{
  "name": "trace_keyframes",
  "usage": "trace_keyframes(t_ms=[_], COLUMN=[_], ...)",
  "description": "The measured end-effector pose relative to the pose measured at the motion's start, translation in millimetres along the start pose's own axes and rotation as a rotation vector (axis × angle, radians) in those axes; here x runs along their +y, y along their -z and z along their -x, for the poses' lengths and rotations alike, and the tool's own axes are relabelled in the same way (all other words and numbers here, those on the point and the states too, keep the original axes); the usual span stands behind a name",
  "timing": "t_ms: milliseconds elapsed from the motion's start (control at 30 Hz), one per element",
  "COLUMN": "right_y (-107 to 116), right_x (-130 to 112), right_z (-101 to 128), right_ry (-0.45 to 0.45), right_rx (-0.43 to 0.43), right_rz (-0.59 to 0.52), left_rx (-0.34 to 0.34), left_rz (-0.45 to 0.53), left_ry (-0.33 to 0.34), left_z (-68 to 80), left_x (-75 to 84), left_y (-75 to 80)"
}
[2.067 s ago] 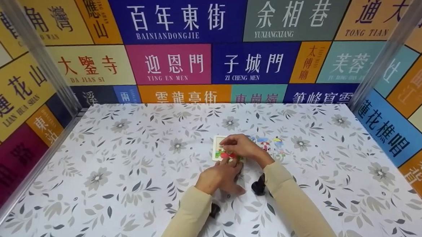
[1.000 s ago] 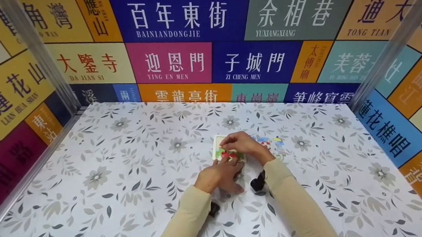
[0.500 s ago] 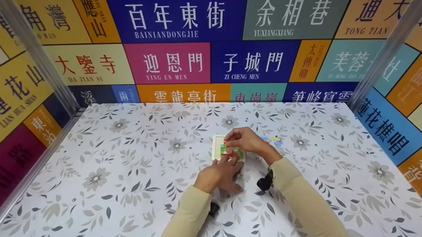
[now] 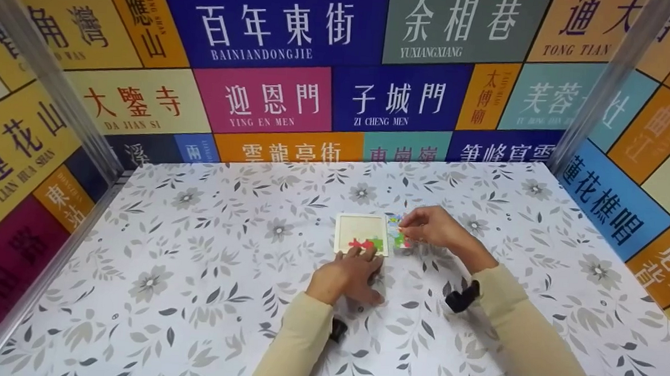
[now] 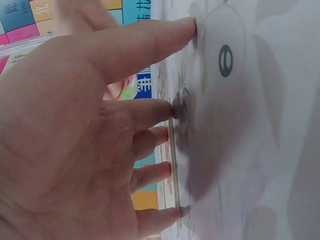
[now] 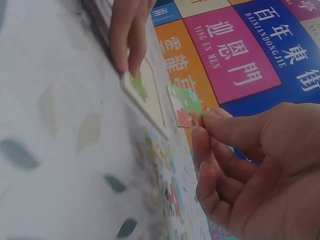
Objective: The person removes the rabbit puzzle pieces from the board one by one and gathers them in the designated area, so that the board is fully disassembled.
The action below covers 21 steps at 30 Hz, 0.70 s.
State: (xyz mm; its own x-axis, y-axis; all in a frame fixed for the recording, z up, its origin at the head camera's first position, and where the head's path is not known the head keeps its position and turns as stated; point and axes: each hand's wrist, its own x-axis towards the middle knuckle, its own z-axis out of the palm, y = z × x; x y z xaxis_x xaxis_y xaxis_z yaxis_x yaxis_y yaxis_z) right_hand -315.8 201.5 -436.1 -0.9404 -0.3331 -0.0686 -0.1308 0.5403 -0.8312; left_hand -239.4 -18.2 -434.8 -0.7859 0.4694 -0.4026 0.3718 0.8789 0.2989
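A small puzzle tray [image 4: 359, 226] with a pale raised border lies near the table's middle. Red and green puzzle pieces [image 4: 374, 244] sit along its near side. My left hand [image 4: 346, 277] rests at the near border, fingers extended, several fingertips touching the edge; in the left wrist view the thumb [image 5: 150, 47] is spread apart. To the right of the tray, my right hand [image 4: 439, 228] pinches a green and pink puzzle piece [image 6: 184, 106] between thumb and index finger. The piece is held tilted above the table in the right wrist view, its other fingers curled below.
Loose colourful puzzle pieces [image 6: 172, 192] lie on the table right of the tray, partly hidden by the right hand in the head view. A floral cloth [image 4: 204, 273] covers the table. Panels with lettering [image 4: 259, 98] enclose its back and sides.
The right hand has moved from over the tray to its right side, carrying the puzzle piece. More of the tray's bare bottom shows. The left hand has stayed at the near border.
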Motion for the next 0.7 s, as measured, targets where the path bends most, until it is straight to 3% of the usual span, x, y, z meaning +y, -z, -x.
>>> trace_keyframes(t_ms=[300,700], right_y=[-4.5,-10.4], right_x=[18.9,19.0], right_z=[9.4,12.9], right_ry=[-0.012,-0.030], right_rx=[-0.030,-0.015], right_rz=[0.045,0.068], left_rx=[0.009,0.014], left_rz=[-0.008,0.009], left_ry=[-0.003,-0.004], left_z=[0.0,0.6], left_x=[0.0,-0.7], left_y=[-1.7,-0.1])
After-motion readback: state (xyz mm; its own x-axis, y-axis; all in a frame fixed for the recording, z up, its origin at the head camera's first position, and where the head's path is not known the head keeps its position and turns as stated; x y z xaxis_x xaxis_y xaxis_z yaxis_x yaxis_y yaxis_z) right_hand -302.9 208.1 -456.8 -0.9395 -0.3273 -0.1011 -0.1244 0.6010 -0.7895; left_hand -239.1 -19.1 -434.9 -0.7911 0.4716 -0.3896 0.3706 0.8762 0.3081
